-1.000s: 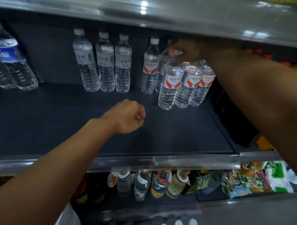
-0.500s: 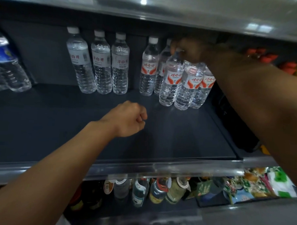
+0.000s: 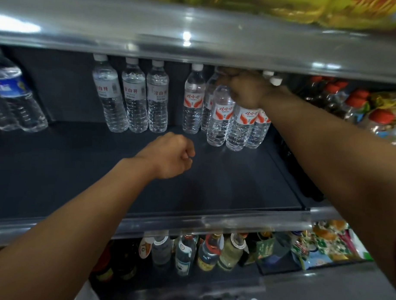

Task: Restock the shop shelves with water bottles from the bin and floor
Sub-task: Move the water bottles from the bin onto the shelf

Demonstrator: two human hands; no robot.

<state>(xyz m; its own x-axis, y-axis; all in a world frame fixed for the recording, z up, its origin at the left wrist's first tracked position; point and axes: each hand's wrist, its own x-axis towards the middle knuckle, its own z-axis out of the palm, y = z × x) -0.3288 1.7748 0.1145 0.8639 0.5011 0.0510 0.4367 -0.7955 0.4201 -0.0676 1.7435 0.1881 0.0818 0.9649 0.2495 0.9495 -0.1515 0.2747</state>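
At the back right of the dark shelf [image 3: 213, 190], the red-and-white labelled water bottles [image 3: 222, 119] stand in a tight cluster, and the right hand [image 3: 248, 91] sits over the necks of the front ones. Compared with a second ago the cluster is almost where it was: the front bottles have slid only a little deeper toward the back wall and closer to their neighbours, and the hand has stayed on top of them throughout. That suggests the placing of this batch is nearly finished and the person is squaring the row up rather than adding to it. Most of the shelf is bare, so a good deal of restocking looks left to do.

The right hand's fingers [image 3: 236, 96] curl down around the top of the front bottle [image 3: 220, 121], covering its cap; how tightly they press is hard to tell because the hand is blurred and partly under the upper shelf's metal edge [image 3: 196, 44].

The left hand [image 3: 169, 158] hovers over the open middle of the shelf in a loose fist, fingers folded in against the palm, holding nothing and touching no bottle.

Further left stand three white-labelled water bottles [image 3: 131, 100] in a row, and blue-labelled bottles [image 3: 12, 98] at the far left. Glass bottles [image 3: 202, 251] fill the shelf below.
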